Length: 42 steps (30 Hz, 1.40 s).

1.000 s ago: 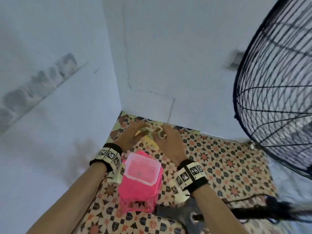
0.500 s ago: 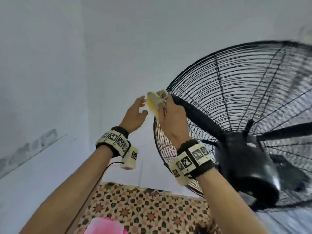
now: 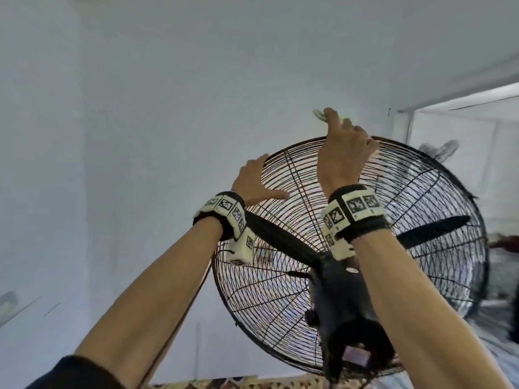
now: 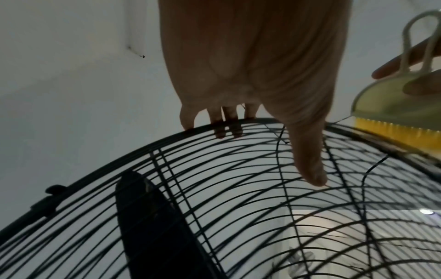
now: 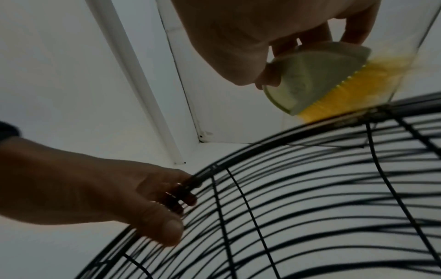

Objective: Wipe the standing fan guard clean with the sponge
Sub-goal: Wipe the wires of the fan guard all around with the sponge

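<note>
The black wire fan guard (image 3: 421, 192) fills the right of the head view, with its blades (image 3: 280, 240) and motor housing (image 3: 345, 299) behind the wires. My left hand (image 3: 269, 178) grips the guard's upper left rim (image 5: 286, 136), fingers curled over it and thumb on the wires. At the top of the rim, my right hand (image 3: 337, 119) holds the sponge (image 5: 310, 83). It is a pale green holder with a loop handle and a yellow underside (image 4: 393, 132). The yellow side touches the rim.
White walls stand behind and left of the fan. A white door frame (image 3: 404, 122) opens at the right, with another fan (image 3: 438, 150) beyond it. A strip of patterned floor (image 3: 224, 384) shows at the bottom edge.
Both hands rose from floor level above a pink container to the top of the fan. The left hand let go of the sponge and took hold of the rim.
</note>
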Each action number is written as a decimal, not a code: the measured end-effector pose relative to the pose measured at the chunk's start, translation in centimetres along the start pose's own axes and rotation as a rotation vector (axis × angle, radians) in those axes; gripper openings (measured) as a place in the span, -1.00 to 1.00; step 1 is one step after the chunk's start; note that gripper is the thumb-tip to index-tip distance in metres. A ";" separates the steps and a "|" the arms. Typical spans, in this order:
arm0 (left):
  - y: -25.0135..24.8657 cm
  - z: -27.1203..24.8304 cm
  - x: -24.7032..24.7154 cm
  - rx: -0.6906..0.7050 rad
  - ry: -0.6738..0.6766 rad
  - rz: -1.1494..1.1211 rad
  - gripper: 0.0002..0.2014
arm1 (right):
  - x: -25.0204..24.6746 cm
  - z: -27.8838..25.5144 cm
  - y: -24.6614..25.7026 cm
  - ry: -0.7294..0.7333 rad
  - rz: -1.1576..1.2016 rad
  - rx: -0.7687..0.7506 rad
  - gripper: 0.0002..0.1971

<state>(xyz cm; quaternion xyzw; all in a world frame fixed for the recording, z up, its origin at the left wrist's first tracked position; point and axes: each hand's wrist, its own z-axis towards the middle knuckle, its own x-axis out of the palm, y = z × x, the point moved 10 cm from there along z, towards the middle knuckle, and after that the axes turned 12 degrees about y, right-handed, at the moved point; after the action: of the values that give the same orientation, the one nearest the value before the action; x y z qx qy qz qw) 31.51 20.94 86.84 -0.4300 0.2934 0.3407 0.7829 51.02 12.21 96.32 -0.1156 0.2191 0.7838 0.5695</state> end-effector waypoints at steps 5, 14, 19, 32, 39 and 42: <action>1.3 -0.5 -0.5 -0.090 -0.106 0.021 0.22 | 3.4 -0.6 4.6 0.211 -0.185 -0.209 -0.48; 1.6 -1.7 -1.2 -0.171 -0.094 -0.094 0.26 | -0.2 1.8 1.5 0.141 0.112 -0.134 -0.41; 0.6 -1.9 -0.9 -0.171 -0.091 -0.064 0.24 | 3.1 0.0 4.4 0.298 -0.060 -0.336 -0.55; -0.6 -2.2 -0.7 -0.193 0.012 0.121 0.27 | 3.0 -0.2 1.7 0.291 0.032 -0.146 -0.46; -0.4 -3.0 -0.6 -0.309 -0.077 0.188 0.43 | -0.7 -2.5 2.9 0.249 0.701 -0.416 -0.54; -1.0 -2.8 -0.5 -0.289 -0.108 0.188 0.40 | 0.1 -2.1 -2.3 0.188 0.342 -0.082 -0.44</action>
<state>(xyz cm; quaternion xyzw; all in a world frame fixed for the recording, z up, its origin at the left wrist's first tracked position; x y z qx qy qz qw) 31.54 17.96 86.41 -0.4901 0.2379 0.4735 0.6921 53.03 11.83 93.93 -0.1726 0.2557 0.8630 0.4000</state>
